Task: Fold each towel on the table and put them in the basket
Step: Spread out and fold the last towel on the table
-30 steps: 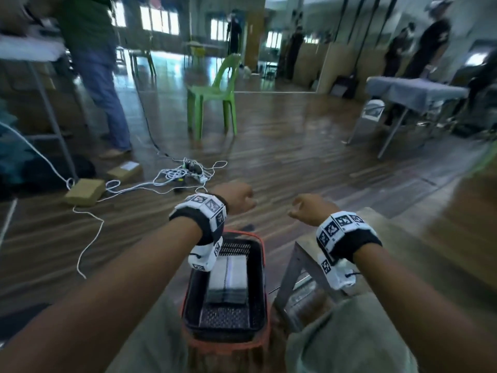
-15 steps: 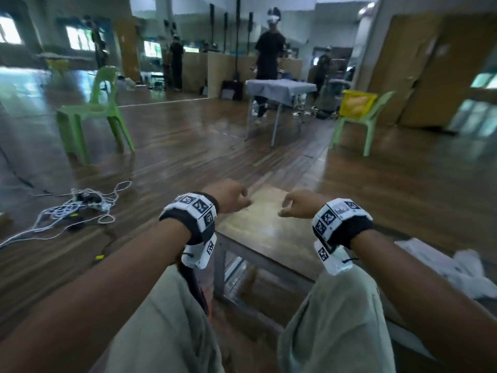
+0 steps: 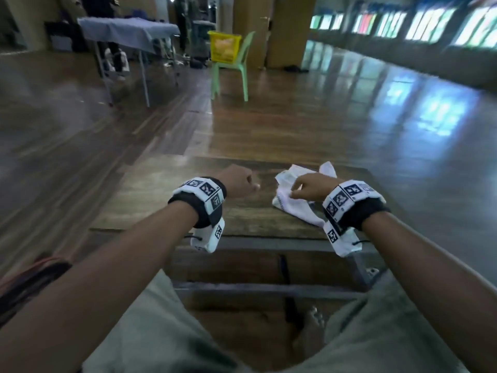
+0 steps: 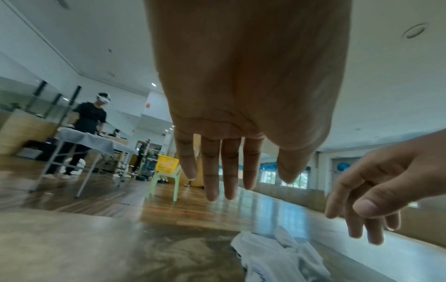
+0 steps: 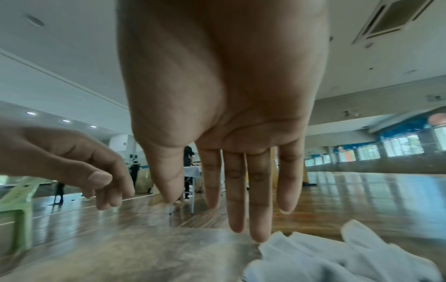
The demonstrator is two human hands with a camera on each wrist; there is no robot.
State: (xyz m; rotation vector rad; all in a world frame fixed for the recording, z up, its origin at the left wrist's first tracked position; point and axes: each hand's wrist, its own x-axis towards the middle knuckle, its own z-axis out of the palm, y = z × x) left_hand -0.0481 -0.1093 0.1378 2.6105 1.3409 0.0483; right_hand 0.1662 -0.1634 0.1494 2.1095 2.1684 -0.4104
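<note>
1. One white towel (image 3: 293,197) is seen lying crumpled and unfolded on the right part of the low wooden table (image 3: 166,200); no fold has yet been made in it.
2. The right hand (image 3: 313,187) is held just above the towel with the fingers (image 5: 259,200) released and pointing down; whether the tips touch the cloth cannot be told. Nothing is grasped.
3. The left hand (image 3: 236,181) is held over bare tabletop, left of the towel and apart from it, its fingers (image 4: 212,171) likewise released and holding nothing.
4. No basket can be made out clearly in these views, so what has been stored cannot be judged.
5. Left to do, by judgement: this towel is to be taken up, flattened, folded and carried to the basket; no other towel is seen on the table.
</note>
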